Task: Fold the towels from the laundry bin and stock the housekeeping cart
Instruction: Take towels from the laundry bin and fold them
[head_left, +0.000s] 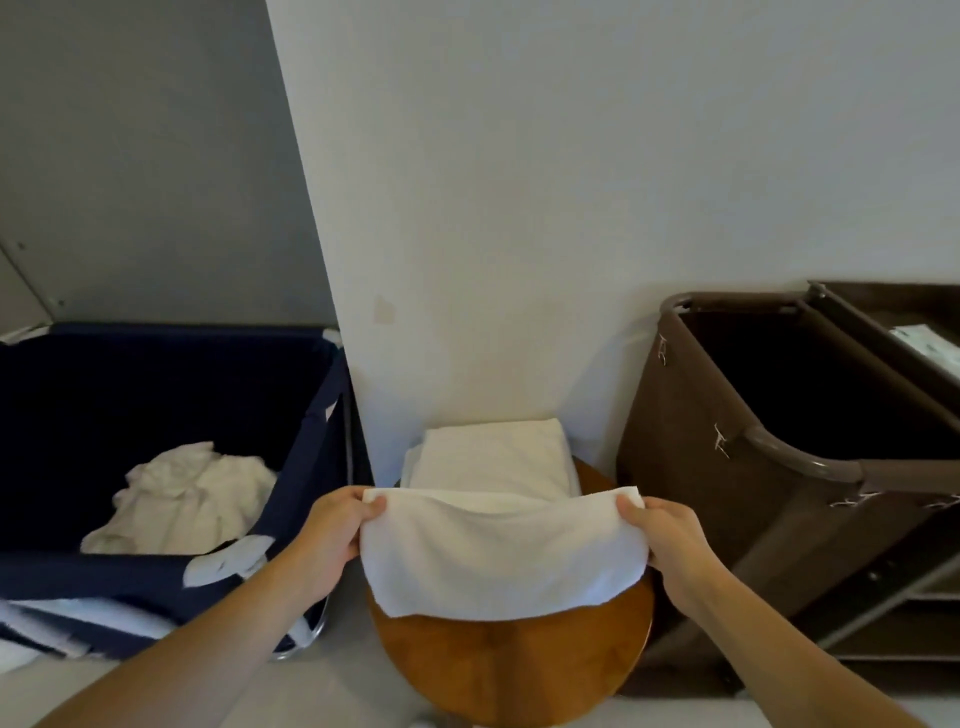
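At lower centre, towel: white towel (504, 556) hangs over round wooden table (514, 670), long axis left to right.
Grip: left hand (332, 535) and right hand (670, 540) each pinch one top corner.
Stack: folded towels (488, 457) lie just behind, equally near both hands.

A white towel (501, 556) is being pinched at its corners by the left hand (332, 535) and right hand (662, 540). It is being held over a round wooden table (511, 670).

Both arms outstretched, left hand (332, 525) and right hand (662, 535) pinching, fingers curled
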